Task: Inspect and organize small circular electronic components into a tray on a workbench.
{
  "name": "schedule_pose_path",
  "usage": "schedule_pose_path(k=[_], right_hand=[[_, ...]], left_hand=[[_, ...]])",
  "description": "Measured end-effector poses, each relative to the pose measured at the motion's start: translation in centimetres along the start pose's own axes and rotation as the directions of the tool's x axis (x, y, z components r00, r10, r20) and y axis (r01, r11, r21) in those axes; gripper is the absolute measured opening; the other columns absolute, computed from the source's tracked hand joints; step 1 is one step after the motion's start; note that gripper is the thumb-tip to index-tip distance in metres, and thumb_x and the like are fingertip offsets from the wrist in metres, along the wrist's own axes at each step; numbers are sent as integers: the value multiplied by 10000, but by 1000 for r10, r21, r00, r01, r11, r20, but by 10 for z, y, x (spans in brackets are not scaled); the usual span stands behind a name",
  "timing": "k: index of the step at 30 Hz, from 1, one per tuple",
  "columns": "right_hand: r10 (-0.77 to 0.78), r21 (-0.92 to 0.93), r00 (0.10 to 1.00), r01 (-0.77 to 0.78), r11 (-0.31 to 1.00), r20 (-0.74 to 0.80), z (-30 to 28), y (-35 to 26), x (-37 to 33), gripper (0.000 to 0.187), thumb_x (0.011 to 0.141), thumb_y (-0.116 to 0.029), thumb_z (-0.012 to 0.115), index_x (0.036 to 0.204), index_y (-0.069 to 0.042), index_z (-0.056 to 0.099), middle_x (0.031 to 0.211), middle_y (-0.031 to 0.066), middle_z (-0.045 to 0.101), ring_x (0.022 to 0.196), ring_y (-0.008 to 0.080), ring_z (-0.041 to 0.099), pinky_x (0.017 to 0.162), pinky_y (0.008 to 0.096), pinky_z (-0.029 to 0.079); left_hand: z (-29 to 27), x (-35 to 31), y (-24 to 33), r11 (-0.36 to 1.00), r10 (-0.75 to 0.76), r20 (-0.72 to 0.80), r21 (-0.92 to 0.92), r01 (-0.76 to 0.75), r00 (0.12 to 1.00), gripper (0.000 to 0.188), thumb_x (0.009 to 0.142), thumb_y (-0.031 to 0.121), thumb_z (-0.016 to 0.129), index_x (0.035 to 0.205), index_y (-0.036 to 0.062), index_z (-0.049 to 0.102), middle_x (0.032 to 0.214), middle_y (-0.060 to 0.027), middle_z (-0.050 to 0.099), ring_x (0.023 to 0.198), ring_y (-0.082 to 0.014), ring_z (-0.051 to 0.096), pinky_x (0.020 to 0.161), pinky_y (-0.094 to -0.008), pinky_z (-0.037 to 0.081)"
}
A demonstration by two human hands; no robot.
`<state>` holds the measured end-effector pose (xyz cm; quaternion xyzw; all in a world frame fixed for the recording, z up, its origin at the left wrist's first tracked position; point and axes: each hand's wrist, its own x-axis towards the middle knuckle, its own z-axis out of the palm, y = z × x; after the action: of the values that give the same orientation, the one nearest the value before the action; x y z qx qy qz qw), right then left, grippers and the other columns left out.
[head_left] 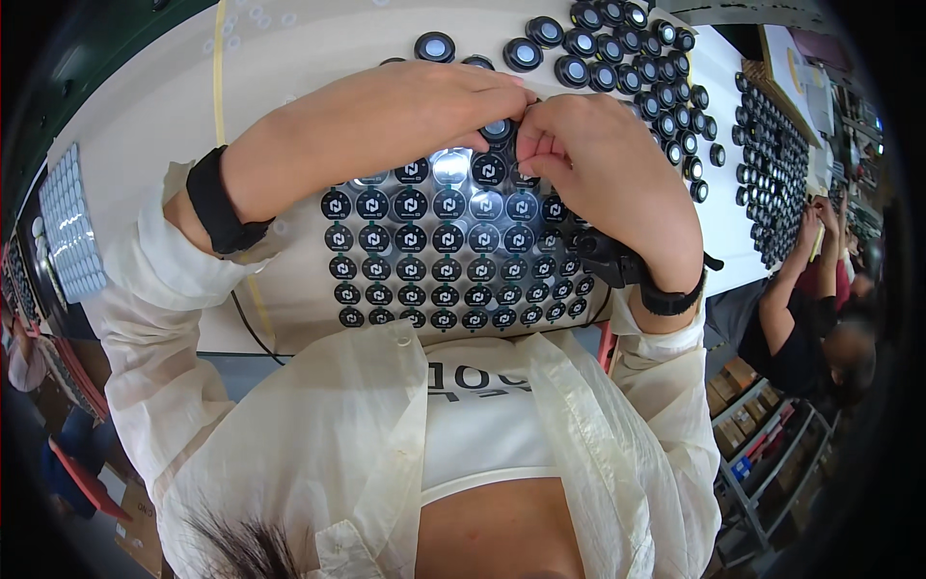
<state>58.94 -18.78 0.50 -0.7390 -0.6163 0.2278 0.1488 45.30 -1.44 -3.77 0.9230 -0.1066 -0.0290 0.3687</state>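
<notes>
We pinch a small round black cap (498, 129) between the fingertips of our left hand (434, 101) and right hand (588, 145), above a sheet of round stickers (449, 241). It looks light, stiff and smooth, so we judge its rim the safest place to grip.

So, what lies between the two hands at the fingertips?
In the head view, a small round black cap sits between the left hand and right hand, pinched by both above the sheet of round black stickers.

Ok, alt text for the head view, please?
Both hands, left hand and right hand, pinch one round black cap above a sheet of round black stickers on a pale table. More black caps lie beyond.
</notes>
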Motion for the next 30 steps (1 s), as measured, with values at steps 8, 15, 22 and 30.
schedule_pose_path(k=[8,15,22,30], right_hand=[[52,24,996,-54,998,73,-27,-20,-22,128,758,-4,717,858,-4,638,792,117,654,728,284,649,686,373,503],[183,382,976,-126,916,-118,-57,-14,-42,152,822,3,732,904,19,605,936,56,622,883,149,585,808,276,458],[366,865,881,89,494,-299,-14,0,-41,149,860,4,739,971,21,642,931,58,672,893,116,618,829,260,491],[398,953,875,190,237,-274,0,-9,-22,204,871,10,739,1047,39,641,968,71,680,900,89,623,833,234,526]], left_hand=[[17,2,-7,981,138,-224,167,-101,965,473,835,30,681,1289,55,552,1376,-110,577,1198,-321,599,978,-406,523],[15,23,3,946,258,-279,268,-183,925,435,815,14,701,1239,52,614,1290,-105,611,1167,-304,609,981,-366,511],[-8,8,25,702,-163,-313,-703,-113,936,415,905,-43,648,1312,-14,569,1262,-120,620,1133,-181,607,975,-320,489],[-1,-2,41,558,-295,-303,-825,-94,906,436,916,-108,603,1335,-76,484,1263,-200,624,1143,-225,648,977,-305,537]])
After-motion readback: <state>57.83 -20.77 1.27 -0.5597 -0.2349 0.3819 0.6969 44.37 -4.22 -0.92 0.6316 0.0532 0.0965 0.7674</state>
